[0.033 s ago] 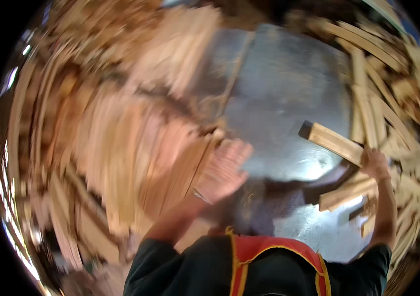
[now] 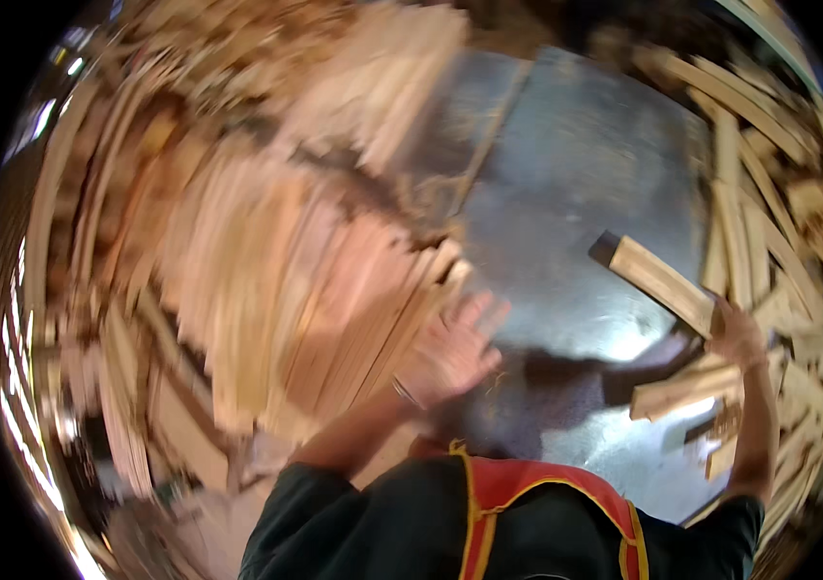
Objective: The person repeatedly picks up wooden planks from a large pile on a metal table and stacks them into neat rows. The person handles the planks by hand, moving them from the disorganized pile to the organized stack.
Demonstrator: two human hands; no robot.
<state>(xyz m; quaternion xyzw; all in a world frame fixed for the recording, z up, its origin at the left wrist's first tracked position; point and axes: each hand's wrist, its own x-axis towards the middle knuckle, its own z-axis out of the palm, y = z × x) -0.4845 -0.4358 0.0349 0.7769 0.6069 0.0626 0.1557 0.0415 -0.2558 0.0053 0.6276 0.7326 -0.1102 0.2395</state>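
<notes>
The right hand [image 2: 738,335] grips one wooden block [image 2: 661,282]; the left hand [image 2: 450,356], spread wide, is beside the left side's nearer board stack [image 2: 281,290].

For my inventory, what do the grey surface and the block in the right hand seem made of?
Grey surface: probably smooth metal, given its bright reflections; coated board possible.
Block in the right hand: apparently bare wood, given matte tan faces.
</notes>
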